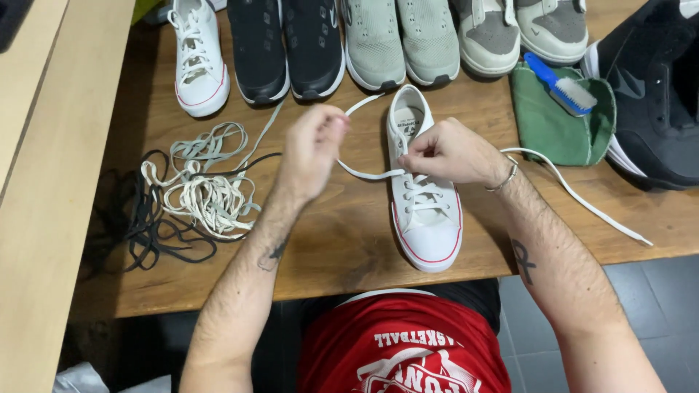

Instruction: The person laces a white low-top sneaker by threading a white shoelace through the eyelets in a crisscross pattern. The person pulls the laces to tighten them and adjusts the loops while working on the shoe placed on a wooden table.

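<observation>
Loose laces (193, 191) left, cloth (557, 127) right.

I see the white canvas low-top sneaker (426, 196) lying on the brown wooden worktop (342, 247) right under my fingers (411, 156). The tangled heap of loose shoelaces (193, 189) lies left of them, the folded green cloth (561, 120) right, the row of paired shoes (378, 40) beyond.

Both hands, left (312, 149) and right (448, 153), pinch a white lace (368, 175) over a white sneaker (426, 211).
</observation>
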